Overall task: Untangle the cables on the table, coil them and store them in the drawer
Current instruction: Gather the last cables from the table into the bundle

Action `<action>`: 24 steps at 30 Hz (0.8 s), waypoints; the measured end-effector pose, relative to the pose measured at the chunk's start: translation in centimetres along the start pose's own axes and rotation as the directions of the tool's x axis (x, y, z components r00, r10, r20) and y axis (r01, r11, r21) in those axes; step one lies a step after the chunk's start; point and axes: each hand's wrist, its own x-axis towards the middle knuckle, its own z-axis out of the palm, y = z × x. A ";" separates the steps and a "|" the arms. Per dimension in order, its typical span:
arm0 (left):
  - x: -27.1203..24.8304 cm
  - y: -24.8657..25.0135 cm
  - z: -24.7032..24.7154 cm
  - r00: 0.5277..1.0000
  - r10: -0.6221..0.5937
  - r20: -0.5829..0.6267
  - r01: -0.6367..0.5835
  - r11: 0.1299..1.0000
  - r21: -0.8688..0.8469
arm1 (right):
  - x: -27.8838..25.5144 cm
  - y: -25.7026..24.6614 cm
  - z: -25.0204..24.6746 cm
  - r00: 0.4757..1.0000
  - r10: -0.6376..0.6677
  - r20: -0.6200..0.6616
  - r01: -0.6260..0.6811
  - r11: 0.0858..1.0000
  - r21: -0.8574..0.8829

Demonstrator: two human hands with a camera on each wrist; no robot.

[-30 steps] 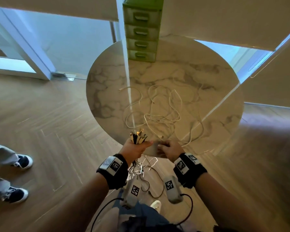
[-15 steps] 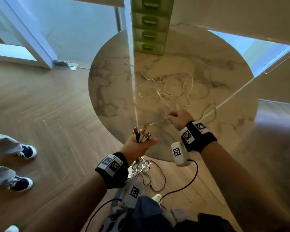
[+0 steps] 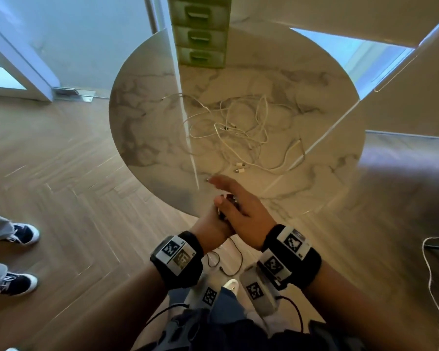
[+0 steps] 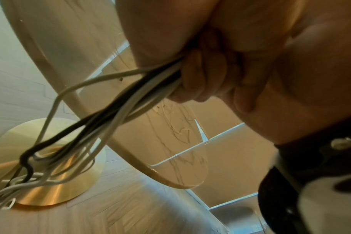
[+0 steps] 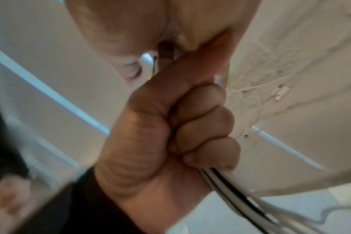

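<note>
A tangle of white cables (image 3: 238, 133) lies in the middle of the round marble table (image 3: 142, 138). A green drawer unit (image 3: 200, 34) stands at the table's far edge, its drawers closed. At the near edge my left hand (image 3: 211, 226) grips a bundle of white and black cables (image 4: 118, 107) in a fist (image 5: 170, 126). The bundle hangs down towards the floor. My right hand (image 3: 241, 211) lies over the left fist. It seems to pinch a cable end, whose connector tip (image 3: 207, 180) shows past its fingers.
Another person's dark shoes (image 3: 23, 234) stand on the wooden floor at the left. The table's gold base (image 4: 50, 166) is below the hanging bundle. A white cord (image 3: 431, 274) trails on the floor at the right. A glass door is behind the table.
My right hand reached out to the tangle, took a cable, and came back onto the left fist. The tangle was dragged and rearranged. The left hand kept its bundle.
</note>
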 end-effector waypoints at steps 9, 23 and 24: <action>-2.9 1.7 1.8 0.993 0.112 0.031 -0.103 0.975 -0.196 | -5.9 3.2 -0.5 0.939 0.096 0.332 -0.237 0.879 0.415; -4.6 3.7 3.8 0.961 0.275 -0.026 -0.276 0.960 -0.036 | -11.1 5.0 -0.2 0.982 0.141 0.124 -0.129 0.987 -0.100; -4.8 4.1 4.1 0.969 0.241 -0.050 -0.245 0.962 -0.120 | -11.2 5.0 -0.2 0.984 0.128 0.122 -0.115 0.987 -0.108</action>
